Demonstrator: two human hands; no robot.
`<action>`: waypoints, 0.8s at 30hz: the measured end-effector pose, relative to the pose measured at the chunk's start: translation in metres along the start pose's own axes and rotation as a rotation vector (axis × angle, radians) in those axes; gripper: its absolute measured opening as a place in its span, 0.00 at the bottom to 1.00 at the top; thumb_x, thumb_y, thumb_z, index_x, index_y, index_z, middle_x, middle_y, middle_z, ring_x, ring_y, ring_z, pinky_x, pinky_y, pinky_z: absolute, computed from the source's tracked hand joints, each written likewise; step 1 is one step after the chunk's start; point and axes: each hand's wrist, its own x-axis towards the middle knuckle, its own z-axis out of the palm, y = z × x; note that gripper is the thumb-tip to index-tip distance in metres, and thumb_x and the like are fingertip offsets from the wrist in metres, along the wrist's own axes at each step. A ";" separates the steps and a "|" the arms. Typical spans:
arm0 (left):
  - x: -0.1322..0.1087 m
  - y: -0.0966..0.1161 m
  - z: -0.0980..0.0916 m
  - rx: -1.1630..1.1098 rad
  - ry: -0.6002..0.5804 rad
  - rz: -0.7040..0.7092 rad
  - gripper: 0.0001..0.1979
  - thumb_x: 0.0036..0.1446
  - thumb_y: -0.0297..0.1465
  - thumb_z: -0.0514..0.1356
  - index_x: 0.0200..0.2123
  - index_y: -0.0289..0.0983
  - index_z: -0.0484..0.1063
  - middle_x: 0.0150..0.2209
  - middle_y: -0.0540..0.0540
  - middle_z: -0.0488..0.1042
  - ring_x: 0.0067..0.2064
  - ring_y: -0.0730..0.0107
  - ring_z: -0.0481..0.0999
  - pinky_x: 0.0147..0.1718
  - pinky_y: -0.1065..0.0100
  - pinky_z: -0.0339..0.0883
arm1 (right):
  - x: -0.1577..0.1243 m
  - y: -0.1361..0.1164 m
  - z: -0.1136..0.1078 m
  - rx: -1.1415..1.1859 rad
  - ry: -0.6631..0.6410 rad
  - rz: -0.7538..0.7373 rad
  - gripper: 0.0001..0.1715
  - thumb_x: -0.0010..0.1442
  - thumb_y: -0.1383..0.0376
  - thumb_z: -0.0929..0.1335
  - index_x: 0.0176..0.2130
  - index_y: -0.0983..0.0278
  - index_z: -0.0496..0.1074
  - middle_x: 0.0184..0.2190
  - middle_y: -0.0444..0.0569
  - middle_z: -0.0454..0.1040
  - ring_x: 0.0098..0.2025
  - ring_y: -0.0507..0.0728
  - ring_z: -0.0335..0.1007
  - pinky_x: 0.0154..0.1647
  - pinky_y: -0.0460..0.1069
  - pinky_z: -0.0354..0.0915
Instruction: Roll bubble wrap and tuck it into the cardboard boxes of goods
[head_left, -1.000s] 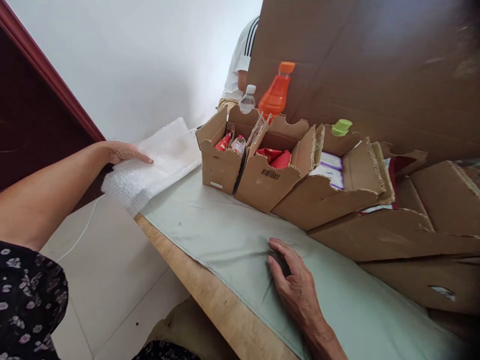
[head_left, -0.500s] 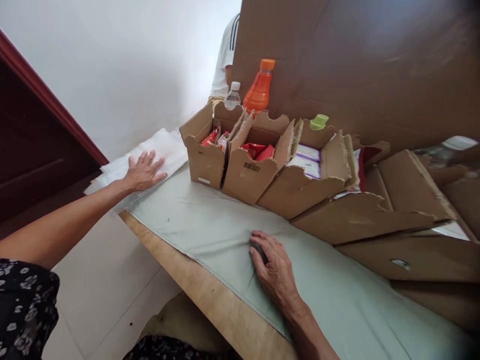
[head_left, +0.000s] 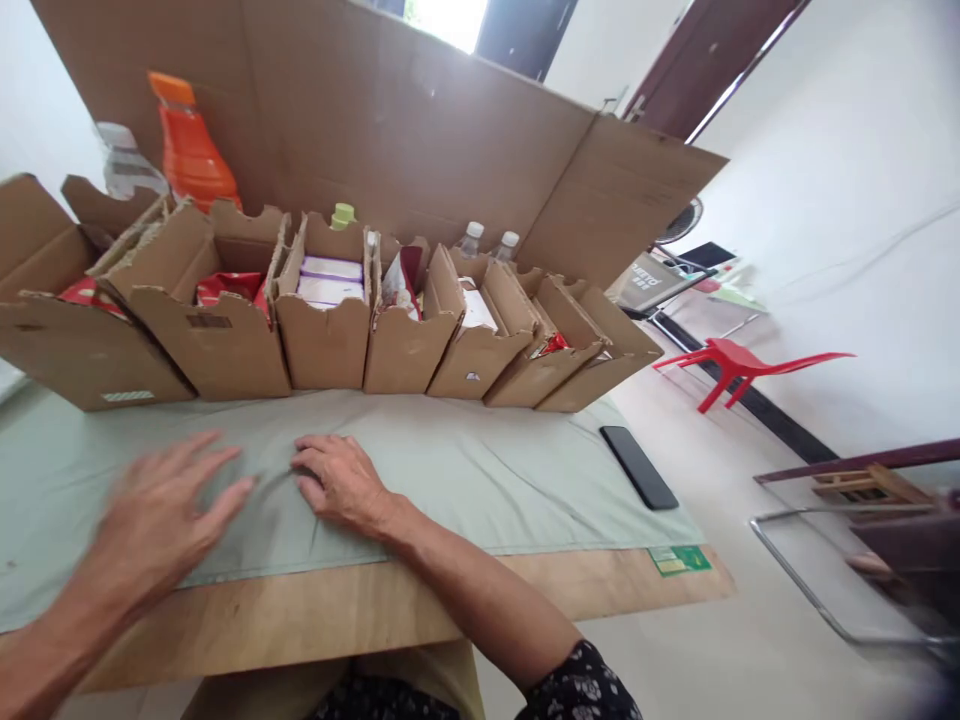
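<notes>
My right hand (head_left: 341, 485) rests palm down on the pale green cloth (head_left: 465, 475) that covers the wooden table (head_left: 375, 610); its fingers are curled against the cloth and hold nothing. My left hand (head_left: 161, 515) hovers just left of it, fingers spread, blurred by motion, empty. Behind both hands stands a row of several open cardboard boxes (head_left: 326, 335) with red packets and white cartons inside.
A tall cardboard sheet (head_left: 405, 130) backs the boxes. An orange bottle (head_left: 187, 145) and clear bottles (head_left: 124, 165) stand behind them. A black phone (head_left: 637, 467) lies on the cloth at right. A red plastic chair (head_left: 739, 362) and a metal frame (head_left: 817, 570) stand on the floor.
The view swung right along the table. My left hand left the bubble wrap at the table's far end and came in beside my right hand, which stayed on the cloth.
</notes>
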 end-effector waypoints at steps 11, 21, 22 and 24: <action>0.014 0.108 0.094 0.137 -0.107 0.226 0.26 0.70 0.44 0.48 0.59 0.37 0.76 0.66 0.32 0.71 0.68 0.39 0.67 0.65 0.38 0.61 | -0.187 0.090 -0.155 -0.183 0.479 0.195 0.12 0.68 0.66 0.66 0.49 0.61 0.77 0.51 0.56 0.81 0.54 0.64 0.76 0.58 0.62 0.70; 0.003 0.106 0.100 0.302 -0.040 0.298 0.27 0.70 0.43 0.49 0.61 0.37 0.76 0.67 0.29 0.70 0.69 0.36 0.67 0.65 0.37 0.60 | -0.203 0.227 -0.295 -0.750 0.326 0.550 0.16 0.56 0.66 0.69 0.46 0.62 0.79 0.45 0.57 0.83 0.51 0.69 0.74 0.50 0.62 0.64; 0.003 0.107 0.099 0.307 -0.028 0.296 0.27 0.70 0.43 0.49 0.61 0.37 0.76 0.68 0.30 0.69 0.69 0.36 0.66 0.65 0.36 0.59 | -0.201 0.231 -0.296 -0.753 0.304 0.529 0.10 0.57 0.66 0.69 0.39 0.61 0.79 0.39 0.55 0.83 0.47 0.67 0.75 0.48 0.61 0.64; 0.001 0.109 0.098 0.301 -0.026 0.308 0.26 0.69 0.43 0.50 0.61 0.39 0.77 0.69 0.31 0.68 0.71 0.36 0.64 0.66 0.35 0.56 | -0.202 0.233 -0.297 -0.763 0.286 0.483 0.09 0.61 0.66 0.67 0.31 0.61 0.77 0.28 0.52 0.80 0.39 0.64 0.74 0.45 0.59 0.63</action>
